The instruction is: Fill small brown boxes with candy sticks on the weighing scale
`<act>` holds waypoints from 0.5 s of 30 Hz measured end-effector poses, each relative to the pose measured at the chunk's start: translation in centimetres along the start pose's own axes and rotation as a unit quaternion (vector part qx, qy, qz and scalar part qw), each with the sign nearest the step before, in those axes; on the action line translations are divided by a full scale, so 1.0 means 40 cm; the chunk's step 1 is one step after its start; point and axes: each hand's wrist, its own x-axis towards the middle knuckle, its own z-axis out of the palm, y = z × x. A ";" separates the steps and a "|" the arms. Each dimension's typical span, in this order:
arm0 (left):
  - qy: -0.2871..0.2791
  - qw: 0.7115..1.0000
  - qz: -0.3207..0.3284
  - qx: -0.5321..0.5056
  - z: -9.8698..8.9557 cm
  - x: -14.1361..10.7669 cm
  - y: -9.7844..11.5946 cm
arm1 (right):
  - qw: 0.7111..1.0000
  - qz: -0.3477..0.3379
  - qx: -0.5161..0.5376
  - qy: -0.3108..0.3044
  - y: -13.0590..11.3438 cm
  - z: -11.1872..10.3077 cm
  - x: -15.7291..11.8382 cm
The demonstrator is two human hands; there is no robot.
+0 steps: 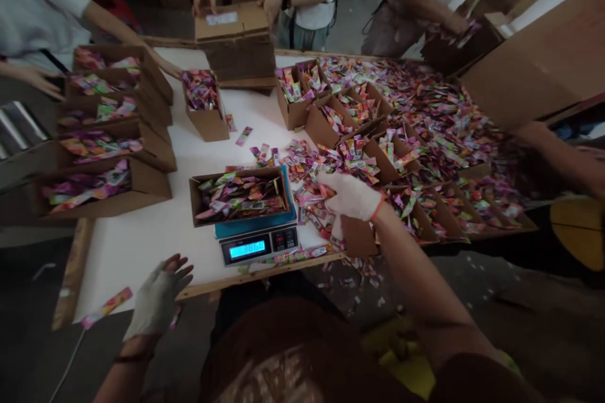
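Observation:
My right hand (348, 196), in a white knit glove, rests palm down among loose colourful foil packets (302, 165), and I cannot tell whether it holds any. An open cardboard box (193, 201) full of packets sits on the blue platform of a digital scale (258, 245), just left of that hand. The scale's display is lit, but its digits are too blurred to read. My left hand (158, 295), also gloved, hangs open with spread fingers by the near table edge (142, 264), holding nothing. A single packet (106, 308) lies near it.
Several filled cardboard boxes (151, 186) line the table's left side, and more stand at right among a large heap of packets (416, 113). Across the table, a co-worker's hands (235, 6) rest on a stacked carton (235, 44). Other people stand around the table.

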 end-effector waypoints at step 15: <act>0.019 0.999 0.015 0.040 0.030 -0.088 0.039 | 0.964 -0.231 0.129 0.008 -0.189 0.026 0.192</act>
